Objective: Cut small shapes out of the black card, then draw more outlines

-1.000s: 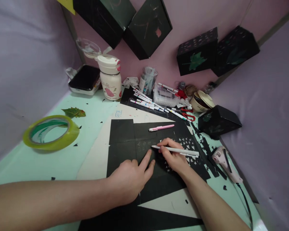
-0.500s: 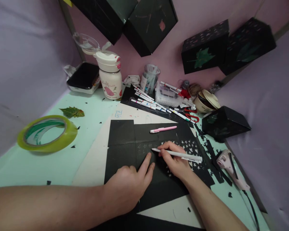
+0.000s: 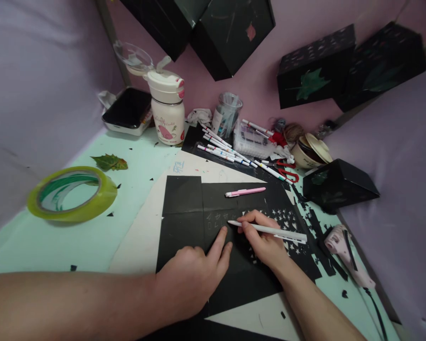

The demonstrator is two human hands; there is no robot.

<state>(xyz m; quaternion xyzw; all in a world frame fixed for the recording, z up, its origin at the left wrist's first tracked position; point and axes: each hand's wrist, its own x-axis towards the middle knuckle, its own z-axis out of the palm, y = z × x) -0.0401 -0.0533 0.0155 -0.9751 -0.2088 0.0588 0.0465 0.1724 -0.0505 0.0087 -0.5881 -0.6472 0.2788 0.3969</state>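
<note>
A sheet of black paper [image 3: 182, 237] lies on white paper, with small shapes cut through its right part and faint marks near its middle. My right hand [image 3: 264, 239] is closed around a white pen [image 3: 280, 231], its tip at the black paper beside the marks. Pressed on the same sheet, my left hand [image 3: 199, 274] has its index finger stretched toward the pen tip and its other fingers partly bent; nothing is seen in it. Above both hands a pink pen [image 3: 245, 192] rests on the sheet.
Left are a yellow tape roll [image 3: 108, 194] and a leaf [image 3: 110, 162]. Behind stand a bottle [image 3: 168, 118], a jar [image 3: 227, 116] and several markers [image 3: 234, 154]. Right are red-handled scissors [image 3: 288, 175], a black box [image 3: 337, 182], and a corded pink tool [image 3: 348, 253]. Black boxes [image 3: 312, 71] hang above.
The whole view has shifted slightly, so most things appear a little further right. Both hands keep nearly the same places on the paper, and the white pen stays in my right hand.
</note>
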